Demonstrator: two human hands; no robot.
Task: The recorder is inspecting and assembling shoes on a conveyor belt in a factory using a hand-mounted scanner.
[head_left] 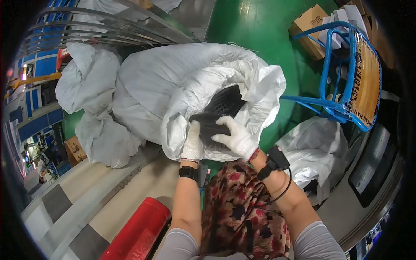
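Both my hands wear white knit gloves and work at the mouth of a large white woven sack. Between them lies a dark grey knitted piece, with ribbed texture along its near part. My left hand grips its left edge, the fingers close together. My right hand holds the right side, thumb and forefinger parted over the fabric. Deeper in the opening sits a black piece with a pattern of small holes. The folded sack rim surrounds both pieces, and the sack's depth is hidden.
A blue-framed chair with a wooden back stands to the right. Below it is another white sack. Cardboard boxes are at the far right. A metal rack rises behind, and a red cylinder lies lower left.
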